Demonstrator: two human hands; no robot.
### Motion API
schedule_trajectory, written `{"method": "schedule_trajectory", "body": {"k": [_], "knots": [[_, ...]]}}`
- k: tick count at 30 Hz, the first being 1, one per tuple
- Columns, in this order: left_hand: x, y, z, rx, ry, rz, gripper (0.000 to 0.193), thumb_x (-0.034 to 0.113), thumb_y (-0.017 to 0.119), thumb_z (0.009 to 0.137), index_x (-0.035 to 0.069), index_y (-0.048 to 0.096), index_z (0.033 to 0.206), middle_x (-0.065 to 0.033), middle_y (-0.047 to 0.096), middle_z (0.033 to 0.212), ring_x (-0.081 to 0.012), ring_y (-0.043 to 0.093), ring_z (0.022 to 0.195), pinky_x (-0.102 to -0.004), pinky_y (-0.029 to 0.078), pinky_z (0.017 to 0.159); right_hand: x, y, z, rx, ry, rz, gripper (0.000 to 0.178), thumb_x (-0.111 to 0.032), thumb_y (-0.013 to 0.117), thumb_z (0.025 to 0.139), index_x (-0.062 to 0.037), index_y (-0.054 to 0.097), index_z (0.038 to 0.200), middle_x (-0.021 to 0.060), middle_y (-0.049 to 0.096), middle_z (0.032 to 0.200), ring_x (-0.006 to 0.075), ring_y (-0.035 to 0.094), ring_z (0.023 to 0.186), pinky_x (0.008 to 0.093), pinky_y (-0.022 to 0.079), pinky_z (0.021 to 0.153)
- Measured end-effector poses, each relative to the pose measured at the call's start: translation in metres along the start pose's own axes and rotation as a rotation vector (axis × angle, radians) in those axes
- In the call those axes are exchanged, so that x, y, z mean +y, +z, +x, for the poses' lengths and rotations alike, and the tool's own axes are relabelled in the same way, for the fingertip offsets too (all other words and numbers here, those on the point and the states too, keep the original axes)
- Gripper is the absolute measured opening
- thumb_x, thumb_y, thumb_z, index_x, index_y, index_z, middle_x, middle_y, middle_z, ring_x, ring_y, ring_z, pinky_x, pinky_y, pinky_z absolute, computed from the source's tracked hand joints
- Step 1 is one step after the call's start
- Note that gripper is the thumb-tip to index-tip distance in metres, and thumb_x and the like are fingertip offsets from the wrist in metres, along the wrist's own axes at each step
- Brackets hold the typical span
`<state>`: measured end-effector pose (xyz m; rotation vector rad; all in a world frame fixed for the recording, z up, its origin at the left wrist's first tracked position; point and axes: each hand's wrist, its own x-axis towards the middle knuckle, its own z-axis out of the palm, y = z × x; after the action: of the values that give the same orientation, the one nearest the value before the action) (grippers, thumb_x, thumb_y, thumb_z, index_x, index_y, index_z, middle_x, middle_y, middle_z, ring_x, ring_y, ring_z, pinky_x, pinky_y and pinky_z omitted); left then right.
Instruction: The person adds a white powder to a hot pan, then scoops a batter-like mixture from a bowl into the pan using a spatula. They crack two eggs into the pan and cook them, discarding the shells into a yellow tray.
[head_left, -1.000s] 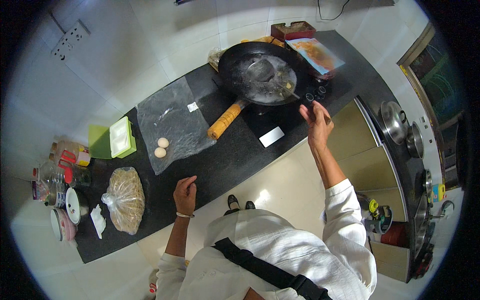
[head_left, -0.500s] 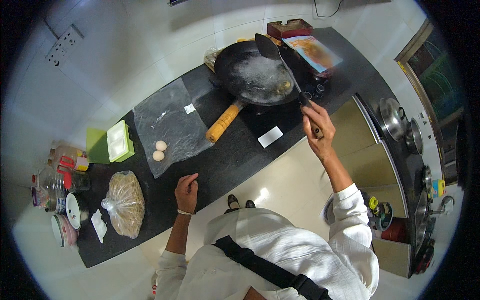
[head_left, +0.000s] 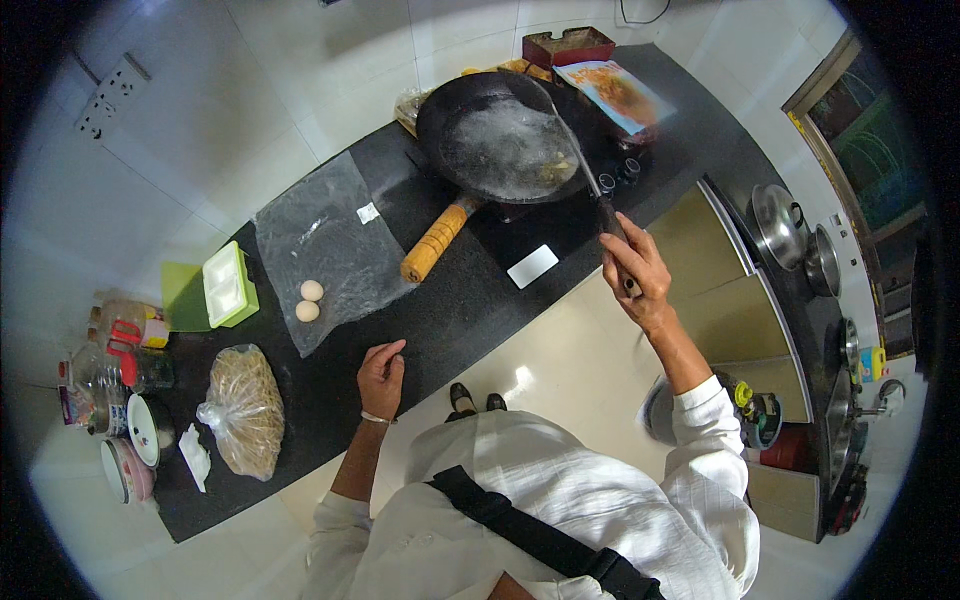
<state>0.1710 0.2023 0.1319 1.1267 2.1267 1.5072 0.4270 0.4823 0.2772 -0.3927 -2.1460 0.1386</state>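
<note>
My right hand (head_left: 640,270) grips the handle of a long spatula (head_left: 572,140), its dark blade leaning over the far right part of a black wok (head_left: 430,150). Whitish, frothy liquid (head_left: 505,150) lies in the wok, with small yellowish bits near its right side. The wok's wooden handle (head_left: 435,240) points toward me, to the left. My left hand (head_left: 382,375) is at the counter's front edge, fingers loosely bent, thumb apart, holding nothing. Beyond it two eggs (head_left: 310,299) rest on a clear plastic sheet (head_left: 330,240).
On the left stand a green box with a white tray (head_left: 228,284), a bag of noodles (head_left: 245,410), bottles (head_left: 98,375) and a white enamel bowl (head_left: 148,430). Metal bowls (head_left: 785,228) sit on the right counter. A picture sheet (head_left: 615,95) lies behind the wok, near a red box (head_left: 568,48).
The spatula blade has come down from above the far rim and now shows nearly edge-on over the wok. My left hand has shifted slightly right, and its thumb stands more apart.
</note>
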Motion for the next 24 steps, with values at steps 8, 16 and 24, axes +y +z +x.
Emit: {"method": "schedule_trajectory", "body": {"k": [8, 16, 24], "knots": [[-0.006, 0.006, -0.001, -0.023, 0.009, -0.039, 0.022, 0.002, 0.058, 0.080, 0.006, 0.066, 0.100, -0.0066, 0.060, 0.093, -0.0121, 0.056, 0.070, -0.0235, 0.046, 0.060, -0.005, -0.003, 0.001, 0.035, 0.001, -0.005, 0.030, 0.006, 0.068, 0.069, -0.0042, 0.064, 0.097, 0.0235, 0.057, 0.109, 0.0279, 0.063, 0.085, 0.0306, 0.053, 0.069], [-0.007, 0.003, -0.002, -0.007, -0.002, -0.029, 0.021, 0.002, 0.058, 0.081, 0.005, 0.066, 0.099, -0.0076, 0.060, 0.094, -0.0135, 0.057, 0.073, -0.0236, 0.046, 0.061, -0.019, -0.004, 0.007, 0.017, 0.023, 0.001, 0.031, 0.006, 0.068, 0.068, -0.0045, 0.064, 0.096, 0.0230, 0.057, 0.108, 0.0259, 0.064, 0.079, 0.0288, 0.052, 0.065], [0.012, -0.006, -0.003, 0.003, -0.033, 0.061, 0.021, 0.001, 0.057, 0.080, 0.005, 0.067, 0.098, -0.0089, 0.060, 0.092, -0.0156, 0.058, 0.072, -0.0245, 0.047, 0.062, -0.017, 0.002, 0.005, 0.006, -0.020, -0.013, 0.030, 0.008, 0.068, 0.068, -0.0033, 0.064, 0.096, 0.0232, 0.057, 0.109, 0.0257, 0.063, 0.081, 0.0272, 0.051, 0.064]]}}
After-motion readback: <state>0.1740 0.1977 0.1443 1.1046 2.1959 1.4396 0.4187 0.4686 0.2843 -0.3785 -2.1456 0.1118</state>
